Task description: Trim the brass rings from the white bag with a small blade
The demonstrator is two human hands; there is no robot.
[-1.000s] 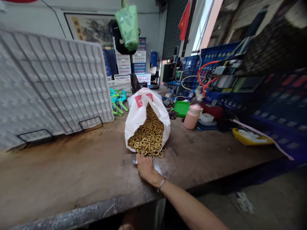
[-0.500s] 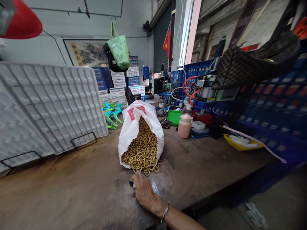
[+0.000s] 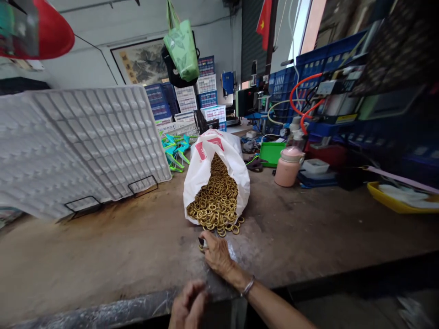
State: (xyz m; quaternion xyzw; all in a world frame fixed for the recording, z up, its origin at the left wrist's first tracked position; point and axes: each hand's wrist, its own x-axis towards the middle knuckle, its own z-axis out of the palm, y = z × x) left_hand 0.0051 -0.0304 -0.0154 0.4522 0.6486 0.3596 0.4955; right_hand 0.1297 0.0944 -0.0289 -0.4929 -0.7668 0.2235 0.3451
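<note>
My right hand (image 3: 219, 257), with a bracelet at its wrist, is closed in a pinch just in front of the ring pile. Between its thumb and fingers shows a small black-and-white object (image 3: 201, 241), whose kind I cannot make out. A brass-coloured ring (image 3: 201, 248) appears at its lower end. Behind the hand, a white plastic bag (image 3: 198, 187) lies with its mouth towards me, full of brass-coloured rings (image 3: 219, 196); some have spilled onto the table. Near the table's front edge my left hand (image 3: 190, 304) is smeared by motion, and its grip is unclear.
White ribbed trays (image 3: 99, 146) stand on edge in wire holders at left. Teal clips (image 3: 175, 150) lie behind them. Right of the bag are a green tray (image 3: 270, 154), a pink bottle (image 3: 288, 168) and a yellow dish (image 3: 398, 201). The worktable (image 3: 130, 256) ends at a worn front edge.
My left hand has come into view at the bottom. My right hand keeps its pinch in front of the rings, and a ring now shows by the small object. The view has shifted.
</note>
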